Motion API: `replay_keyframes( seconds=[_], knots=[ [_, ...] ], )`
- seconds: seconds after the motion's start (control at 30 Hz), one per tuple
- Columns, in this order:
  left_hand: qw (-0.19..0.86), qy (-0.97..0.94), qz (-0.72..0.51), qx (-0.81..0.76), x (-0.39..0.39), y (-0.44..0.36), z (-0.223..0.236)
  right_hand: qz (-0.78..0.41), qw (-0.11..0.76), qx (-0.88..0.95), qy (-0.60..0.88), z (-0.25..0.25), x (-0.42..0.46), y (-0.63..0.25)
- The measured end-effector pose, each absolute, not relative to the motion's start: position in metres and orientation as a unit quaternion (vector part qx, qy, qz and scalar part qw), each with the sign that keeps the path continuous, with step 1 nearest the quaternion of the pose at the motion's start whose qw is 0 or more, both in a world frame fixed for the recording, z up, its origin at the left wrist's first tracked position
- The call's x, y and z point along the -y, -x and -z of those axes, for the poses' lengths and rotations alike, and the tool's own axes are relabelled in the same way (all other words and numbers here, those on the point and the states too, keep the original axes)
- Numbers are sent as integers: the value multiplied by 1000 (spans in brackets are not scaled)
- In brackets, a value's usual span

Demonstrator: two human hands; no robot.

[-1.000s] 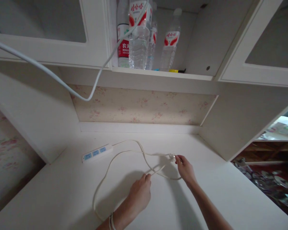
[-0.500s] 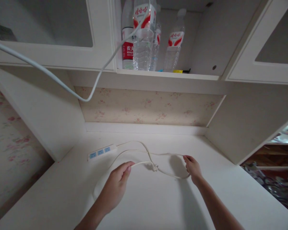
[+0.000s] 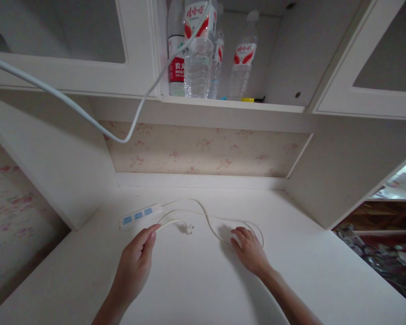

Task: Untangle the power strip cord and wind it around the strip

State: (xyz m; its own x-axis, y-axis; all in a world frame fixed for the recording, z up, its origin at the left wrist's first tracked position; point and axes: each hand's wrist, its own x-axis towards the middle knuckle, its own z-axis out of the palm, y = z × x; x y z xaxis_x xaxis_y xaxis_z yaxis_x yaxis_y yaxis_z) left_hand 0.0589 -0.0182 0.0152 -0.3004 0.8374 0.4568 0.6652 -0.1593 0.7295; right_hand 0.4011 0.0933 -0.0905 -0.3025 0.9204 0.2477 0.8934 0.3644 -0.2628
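A white power strip (image 3: 140, 215) with blue sockets lies on the white desk (image 3: 203, 280) near the left wall. Its white cord (image 3: 209, 222) loops to the right and ends in a plug (image 3: 188, 229). My left hand (image 3: 135, 262) pinches the cord a short way from the plug, fingers closed on it. My right hand (image 3: 248, 250) lies flat on the desk with fingers spread, resting on the cord's right loop.
Several water bottles (image 3: 198, 54) stand on the shelf (image 3: 233, 104) above. A thick white cable (image 3: 71, 106) hangs across from the upper left to the shelf. White cabinet doors flank the shelf. Cluttered objects lie on the floor at the right (image 3: 382, 253).
My left hand has drawn the cord and plug leftward toward the power strip. My right hand has moved left and flattened onto the cord's loop, which is now smaller.
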Motion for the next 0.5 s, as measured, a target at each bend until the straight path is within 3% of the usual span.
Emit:
replay_keyframes(
  seconds=[0.17,0.37,0.5],
  knots=[
    [67,-631,-459,-622,25,-60,16,-46,102,808,579,104,-82,-370],
    [104,-693,-398,-592,45,-72,52,-21,123,794,594,95,-98,-363],
    [58,-751,-335,-566,49,-93,84,6,165,770,617,66,-116,-363]
  ],
)
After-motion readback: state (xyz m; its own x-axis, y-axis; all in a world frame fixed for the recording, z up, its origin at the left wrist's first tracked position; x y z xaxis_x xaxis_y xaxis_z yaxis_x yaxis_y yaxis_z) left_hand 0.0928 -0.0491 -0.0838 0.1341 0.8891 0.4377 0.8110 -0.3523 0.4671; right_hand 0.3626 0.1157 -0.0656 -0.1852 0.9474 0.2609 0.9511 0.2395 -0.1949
